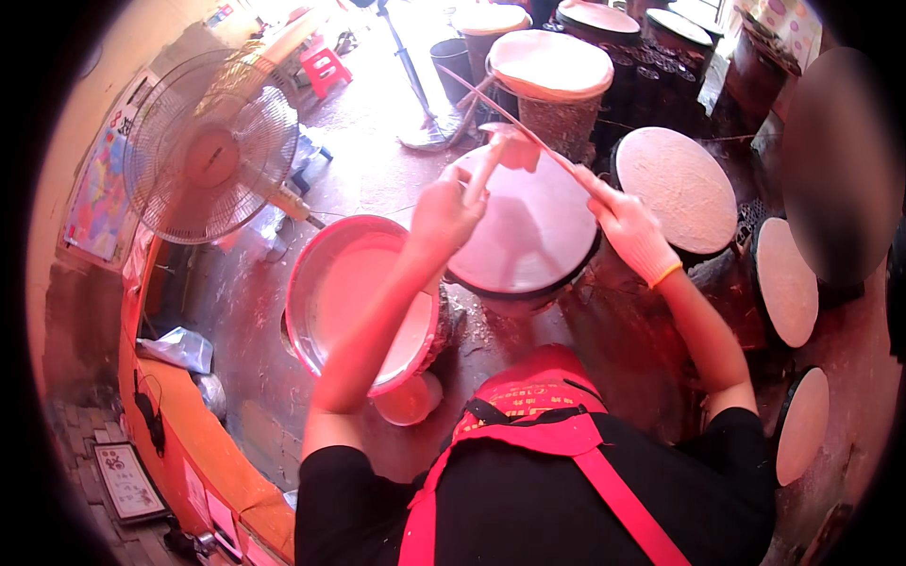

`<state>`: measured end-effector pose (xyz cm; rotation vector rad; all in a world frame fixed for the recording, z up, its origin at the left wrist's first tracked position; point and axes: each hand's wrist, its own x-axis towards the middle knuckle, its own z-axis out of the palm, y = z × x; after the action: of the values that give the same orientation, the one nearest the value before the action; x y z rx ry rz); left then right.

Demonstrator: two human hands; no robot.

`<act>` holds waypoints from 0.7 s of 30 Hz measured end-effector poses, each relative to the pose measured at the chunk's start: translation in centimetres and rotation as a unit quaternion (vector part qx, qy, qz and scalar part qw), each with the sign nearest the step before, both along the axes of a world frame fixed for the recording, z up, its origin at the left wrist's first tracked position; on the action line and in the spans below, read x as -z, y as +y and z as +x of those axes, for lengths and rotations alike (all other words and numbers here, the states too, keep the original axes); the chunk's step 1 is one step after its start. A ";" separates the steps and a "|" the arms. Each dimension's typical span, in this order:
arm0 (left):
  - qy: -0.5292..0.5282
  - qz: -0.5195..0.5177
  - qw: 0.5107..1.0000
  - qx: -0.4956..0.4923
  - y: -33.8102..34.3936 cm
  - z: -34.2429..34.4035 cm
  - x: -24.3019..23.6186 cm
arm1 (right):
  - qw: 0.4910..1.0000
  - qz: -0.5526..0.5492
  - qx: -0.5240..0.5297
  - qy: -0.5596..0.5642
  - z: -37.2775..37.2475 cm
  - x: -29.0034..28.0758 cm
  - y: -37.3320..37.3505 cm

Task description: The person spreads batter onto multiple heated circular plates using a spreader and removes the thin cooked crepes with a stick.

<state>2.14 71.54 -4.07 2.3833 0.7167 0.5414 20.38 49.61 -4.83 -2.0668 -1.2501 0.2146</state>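
My left hand (pixel 448 212) is closed on a pale, dough-like piece (pixel 514 146), which stretches up from my fingers toward a lump beside a stick. The lump's exact shape is hard to make out. My right hand (pixel 628 226), in a white glove with a yellow cuff, grips the long thin stick (pixel 510 111), which slants up to the left. Both hands hover over a round grey plate (pixel 524 259) with a dark rim. Left of it stands a red bucket (pixel 300 316) holding a pale, batter-like mass (pixel 363 288), partly covered by my left forearm.
A stand fan (pixel 212 156) is at the left. More round plates with pale, thin coverings surround me at the right (pixel 675 189), far right (pixel 788 278) and back (pixel 552 64). A red stool (pixel 326 71) stands at the back left. A small tub (pixel 406 401) sits by the bucket.
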 end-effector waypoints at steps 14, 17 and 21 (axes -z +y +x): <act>-0.251 -0.352 0.889 -0.152 -5.0 12.0 9.5 | 0.963 -0.134 0.222 0.071 -2.1 17.2 -5.1; -0.397 -0.506 0.765 -0.017 -3.8 12.0 2.4 | 0.969 0.139 0.149 0.139 1.2 21.8 -0.5; -0.409 -0.556 0.723 0.008 -0.2 7.0 -3.0 | 0.761 0.127 0.119 0.625 -1.5 15.5 2.4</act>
<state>9.18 71.33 -1.10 0.8578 0.3839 0.7683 18.89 52.05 -20.33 -1.2749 -0.1431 1.0305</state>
